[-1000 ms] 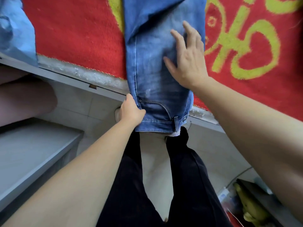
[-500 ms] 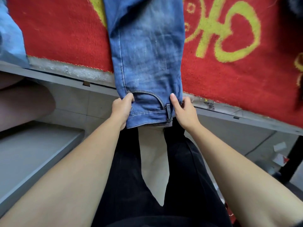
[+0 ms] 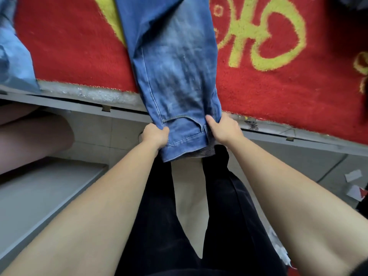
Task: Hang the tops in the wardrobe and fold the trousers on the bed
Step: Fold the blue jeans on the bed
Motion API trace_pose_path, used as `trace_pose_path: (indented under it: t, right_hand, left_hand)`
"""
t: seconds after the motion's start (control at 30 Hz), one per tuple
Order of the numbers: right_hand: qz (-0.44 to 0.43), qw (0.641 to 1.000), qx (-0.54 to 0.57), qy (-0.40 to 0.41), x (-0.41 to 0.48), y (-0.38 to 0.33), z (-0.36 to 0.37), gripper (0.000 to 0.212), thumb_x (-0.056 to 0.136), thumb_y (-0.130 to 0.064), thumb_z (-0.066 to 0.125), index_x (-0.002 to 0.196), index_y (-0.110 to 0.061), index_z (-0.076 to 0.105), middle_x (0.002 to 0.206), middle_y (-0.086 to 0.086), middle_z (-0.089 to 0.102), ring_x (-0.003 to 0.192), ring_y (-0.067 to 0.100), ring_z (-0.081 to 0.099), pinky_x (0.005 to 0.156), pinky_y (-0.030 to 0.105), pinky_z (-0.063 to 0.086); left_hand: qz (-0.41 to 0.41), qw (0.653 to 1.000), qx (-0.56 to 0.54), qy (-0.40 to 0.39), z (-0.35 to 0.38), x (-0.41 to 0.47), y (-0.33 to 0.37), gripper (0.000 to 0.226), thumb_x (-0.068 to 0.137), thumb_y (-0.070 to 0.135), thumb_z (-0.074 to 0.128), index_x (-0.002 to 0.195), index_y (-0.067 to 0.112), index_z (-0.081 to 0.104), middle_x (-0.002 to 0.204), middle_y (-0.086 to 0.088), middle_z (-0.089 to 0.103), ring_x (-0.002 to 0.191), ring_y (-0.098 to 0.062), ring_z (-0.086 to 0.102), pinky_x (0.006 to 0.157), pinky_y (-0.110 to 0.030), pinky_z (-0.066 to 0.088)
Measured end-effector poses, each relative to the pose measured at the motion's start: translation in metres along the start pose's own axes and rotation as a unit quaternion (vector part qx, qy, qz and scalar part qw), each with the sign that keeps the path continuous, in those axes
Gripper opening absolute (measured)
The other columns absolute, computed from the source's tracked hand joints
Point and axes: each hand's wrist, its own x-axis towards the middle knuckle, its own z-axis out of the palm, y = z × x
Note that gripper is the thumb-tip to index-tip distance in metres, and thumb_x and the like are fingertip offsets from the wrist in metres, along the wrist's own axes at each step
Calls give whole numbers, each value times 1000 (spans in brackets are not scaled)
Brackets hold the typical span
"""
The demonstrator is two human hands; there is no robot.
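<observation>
A pair of blue jeans (image 3: 175,62) lies lengthwise on the bed's red blanket (image 3: 268,96), folded leg on leg, with its waistband hanging over the near bed edge. My left hand (image 3: 156,136) grips the waistband's left corner. My right hand (image 3: 224,129) grips the right corner by the belt loop. Both arms reach forward from the bottom of the view.
A light blue garment (image 3: 14,62) lies at the blanket's left end. The grey bed frame (image 3: 83,104) runs across the view. Another person's bare legs (image 3: 33,134) are at the left above a grey ledge (image 3: 39,188). Paper scraps (image 3: 354,186) lie on the tiled floor.
My right hand left the flat of the jeans, where it was smoothing them, and came down to take the waistband's right corner. My left hand kept its grip.
</observation>
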Motion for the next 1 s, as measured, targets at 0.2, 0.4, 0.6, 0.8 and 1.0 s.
trace_pose_path:
  t: [0.2, 0.4, 0.6, 0.8, 1.0]
  right_hand:
    - [-115, 981, -102, 116, 15, -51, -51, 67, 80, -45, 61, 137, -17, 40, 127, 11, 46, 116, 36, 54, 89, 44, 46]
    - [-216, 946, -49, 238, 54, -117, -84, 55, 96, -29, 50, 145, -8, 37, 154, 14, 28, 136, 34, 36, 108, 43, 35]
    - [-251, 925, -199, 203, 117, -158, -110, 63, 105, -41, 34, 157, -11, 18, 165, 14, 9, 150, 34, 14, 121, 45, 19]
    - [-208, 923, -275, 173, 153, -162, -103, 66, 102, -53, 23, 159, -21, 12, 167, 2, 3, 153, 29, 6, 119, 48, 20]
    - [-223, 927, -267, 142, 159, -157, -117, 67, 98, -60, 27, 158, -31, 17, 167, -2, 6, 151, 27, 11, 114, 49, 20]
  left_hand:
    - [138, 975, 29, 174, -53, 15, 46, 58, 88, 26, 62, 139, 11, 38, 137, -13, 44, 121, -34, 48, 97, -42, 39]
    - [307, 908, 170, 229, -95, 43, 116, 76, 91, 32, 59, 155, 20, 19, 161, -6, 16, 144, -27, 24, 110, -43, 32]
    - [333, 863, 315, 213, -119, 93, 181, 83, 93, 34, 58, 157, 29, 6, 165, -5, -1, 151, -26, 4, 117, -50, 21]
    - [275, 879, 371, 119, -136, 142, 224, 75, 97, 42, 47, 157, 31, 4, 165, 0, -5, 152, -26, -2, 111, -63, 25]
    - [280, 864, 405, 104, -141, 149, 225, 77, 95, 52, 46, 157, 31, 4, 166, 2, -3, 152, -25, -1, 109, -59, 30]
